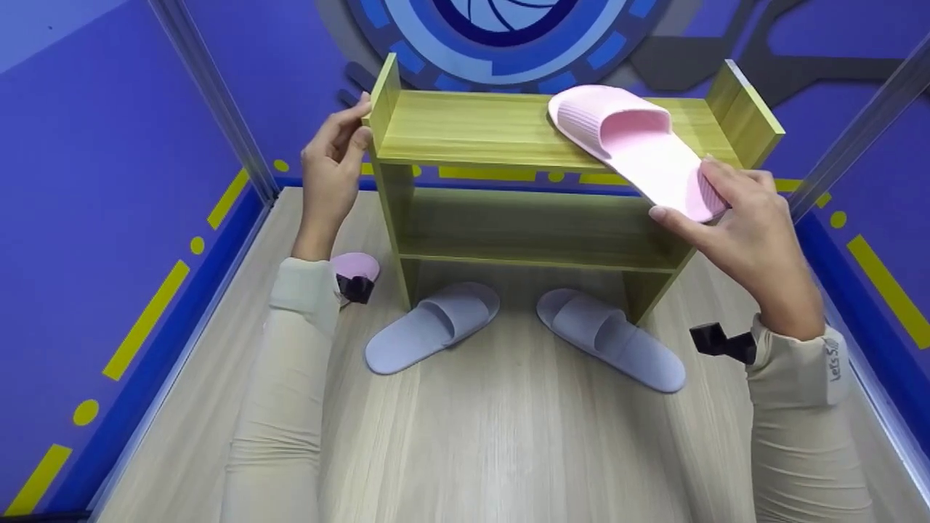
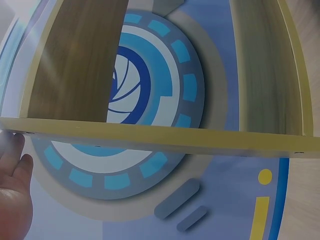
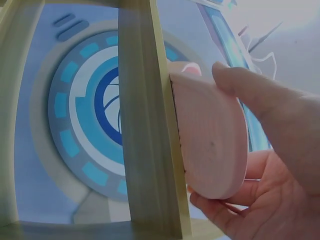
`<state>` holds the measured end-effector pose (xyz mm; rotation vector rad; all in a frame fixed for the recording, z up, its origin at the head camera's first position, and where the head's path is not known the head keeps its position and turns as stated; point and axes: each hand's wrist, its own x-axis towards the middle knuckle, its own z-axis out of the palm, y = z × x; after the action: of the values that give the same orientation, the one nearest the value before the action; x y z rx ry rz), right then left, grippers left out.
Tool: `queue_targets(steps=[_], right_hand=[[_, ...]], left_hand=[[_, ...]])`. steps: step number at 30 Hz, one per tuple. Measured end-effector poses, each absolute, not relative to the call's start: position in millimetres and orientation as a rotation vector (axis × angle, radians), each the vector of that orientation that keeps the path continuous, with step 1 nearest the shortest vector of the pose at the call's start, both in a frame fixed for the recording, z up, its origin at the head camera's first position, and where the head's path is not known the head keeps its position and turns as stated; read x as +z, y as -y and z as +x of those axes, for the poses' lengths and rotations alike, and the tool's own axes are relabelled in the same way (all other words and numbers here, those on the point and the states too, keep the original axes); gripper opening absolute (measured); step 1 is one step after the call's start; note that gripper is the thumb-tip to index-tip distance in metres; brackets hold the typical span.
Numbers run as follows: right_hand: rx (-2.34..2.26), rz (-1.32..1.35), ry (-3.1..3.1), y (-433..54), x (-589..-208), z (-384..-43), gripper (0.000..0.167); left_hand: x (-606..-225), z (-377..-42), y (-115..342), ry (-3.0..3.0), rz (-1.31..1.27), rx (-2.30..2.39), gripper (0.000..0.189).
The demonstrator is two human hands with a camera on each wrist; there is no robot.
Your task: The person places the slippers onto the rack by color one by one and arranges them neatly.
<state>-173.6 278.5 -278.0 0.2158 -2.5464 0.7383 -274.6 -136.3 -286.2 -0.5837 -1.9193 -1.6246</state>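
Note:
A pink slipper [image 1: 647,156] lies slanted over the top shelf of a small wooden shoe rack [image 1: 472,131], its toe end at the back and its heel jutting past the front edge. My right hand [image 1: 755,232] pinches that heel, thumb on one side and fingers on the other. In the right wrist view the slipper's sole [image 3: 212,140] faces the camera beside the shelf board. My left hand [image 1: 333,167] touches the outside of the rack's left side panel [image 1: 383,94]. In the left wrist view its fingertips [image 2: 12,150] are right at the panel.
Two grey slippers, one on the left [image 1: 432,327] and one on the right [image 1: 610,338], sit on the wood-patterned floor [image 1: 494,436] at the rack's foot. Another pink item [image 1: 356,264] shows partly behind my left wrist. Blue patterned walls [image 1: 145,181] stand around the rack.

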Motion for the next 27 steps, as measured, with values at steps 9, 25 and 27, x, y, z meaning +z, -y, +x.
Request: queue_targets(steps=[9,25,27], right_hand=[[0.805,0.193,2.668,-275,-272,-168,0.082],[0.869,0.25,2.726,-277,-267,-160,0.078],[0.871,0.22,2.705,-275,-267,-161,0.077]], left_hand=[[-286,-272,138,1.915,-0.6,-1.592,0.032],[-283,-271,137,1.916,-0.584,-1.618,0.031],[-283,-271,137,1.917,-0.583,-1.62,0.031]])
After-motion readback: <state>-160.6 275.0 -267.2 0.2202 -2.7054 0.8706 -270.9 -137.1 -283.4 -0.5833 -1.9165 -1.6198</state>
